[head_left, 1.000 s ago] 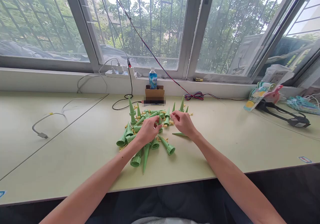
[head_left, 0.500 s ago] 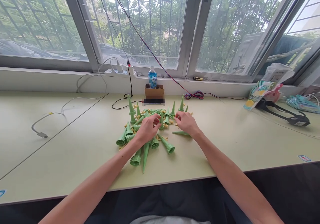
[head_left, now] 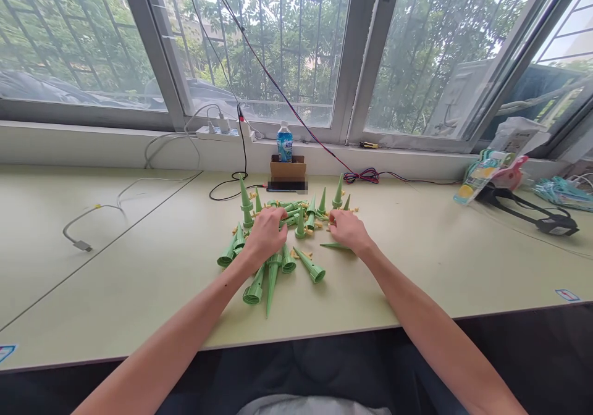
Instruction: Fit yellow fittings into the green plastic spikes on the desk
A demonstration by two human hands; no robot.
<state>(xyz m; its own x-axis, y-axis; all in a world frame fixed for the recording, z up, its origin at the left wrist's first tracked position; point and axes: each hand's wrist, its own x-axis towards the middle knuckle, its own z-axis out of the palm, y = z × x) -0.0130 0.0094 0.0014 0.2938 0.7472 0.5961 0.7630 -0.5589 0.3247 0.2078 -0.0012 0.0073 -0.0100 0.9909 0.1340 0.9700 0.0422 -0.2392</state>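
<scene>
Green plastic watering spikes with small yellow valves lie in a loose pile, and several stand point up. My left hand is over the pile's middle, thumb and forefinger apart, other fingers hidden behind the hand. Just right of it, an upright spike stands free of both hands. My right hand is low at the pile's right side, fingers curled together; whatever they hold is hidden. Beneath that hand a thin spike lies flat. Behind it another spike stands upright.
A cardboard box with a blue-labelled bottle stands at the back. Cables run along the sill and table. A black strapped headset and plastic packets lie at the far right.
My left hand has moved slightly left, away from the upright spike in the middle, which now shows whole. The right hand stays nearly where it was. The view has shifted slightly.
</scene>
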